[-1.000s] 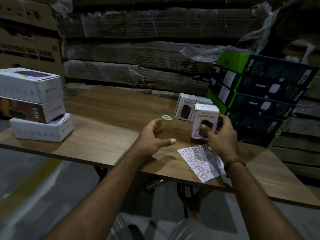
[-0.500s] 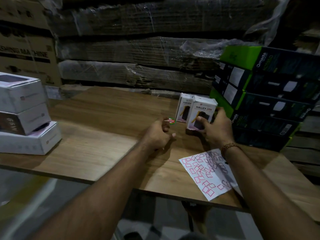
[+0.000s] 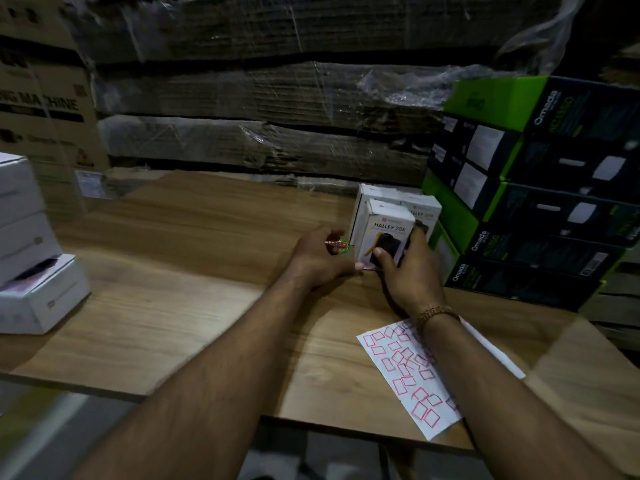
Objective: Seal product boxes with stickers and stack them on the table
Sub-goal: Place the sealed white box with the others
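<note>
The right hand (image 3: 410, 271) gripped a small upright white cardboard product box printed "HALLEY 20K" (image 3: 388, 237), thumb across its front face and fingers curled around its right side. The box stood on the wooden table (image 3: 180, 299) toward the far right part of the top, touching two more white boxes of the same kind (image 3: 398, 199) standing directly behind it near the far edge. The left hand (image 3: 318, 258) lay just beside the held box on its left, fingers curled inward; a small green-and-red round sticker (image 3: 341, 244) showed at its fingertips, though motion blur hid whether the fingers pinched it or merely covered it. A gold-coloured bracelet (image 3: 437, 311) circled the right wrist.

A white backing sheet scattered with red-outlined rectangular stickers (image 3: 412, 372) lay flat at the near edge of the table, partly under the right forearm. A stack of dark boxes with green ends marked "Omada" (image 3: 540, 209) rose along the right edge, just beside the small white boxes. A stack of larger white boxes (image 3: 31, 271) sat at the left edge, well apart from the hands. Behind the table stood plastic-wrapped bundles of flat brown cardboard (image 3: 259, 105).
</note>
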{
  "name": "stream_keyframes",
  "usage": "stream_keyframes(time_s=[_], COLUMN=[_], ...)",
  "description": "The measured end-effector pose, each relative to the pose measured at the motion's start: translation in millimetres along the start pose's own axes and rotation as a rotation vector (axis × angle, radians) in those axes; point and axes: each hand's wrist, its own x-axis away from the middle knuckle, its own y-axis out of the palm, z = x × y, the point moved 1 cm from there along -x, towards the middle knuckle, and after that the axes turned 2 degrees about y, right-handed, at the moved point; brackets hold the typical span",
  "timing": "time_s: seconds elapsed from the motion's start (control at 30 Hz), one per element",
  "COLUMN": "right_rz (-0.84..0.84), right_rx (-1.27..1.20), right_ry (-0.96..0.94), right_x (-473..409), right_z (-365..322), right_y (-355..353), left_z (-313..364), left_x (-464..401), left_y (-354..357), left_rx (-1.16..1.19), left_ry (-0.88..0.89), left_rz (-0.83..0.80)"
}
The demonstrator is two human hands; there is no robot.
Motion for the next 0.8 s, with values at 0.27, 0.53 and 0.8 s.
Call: stream_keyframes(time_s=[0.27,0.53,0.8], right_rz=[0.032,0.004,0.001], right_rx=[-0.024,-0.052,-0.01], right_ry=[0.059,0.021,-0.043], right_x=[-10.4,-9.4,-10.2], right_z=[13.9,15.6,18.7], right_y=[-0.8,-0.9,-0.9], left_z=[0.4,5.0,13.6], left_x=[-8.1,-4.8,1.3], left_y=[13.0,14.8,19.5], left_rx=[-0.208,-0.282,-0.332], left_ry=[0.01,0.0,-0.004], left_rz=[0.051,0.107,0.152])
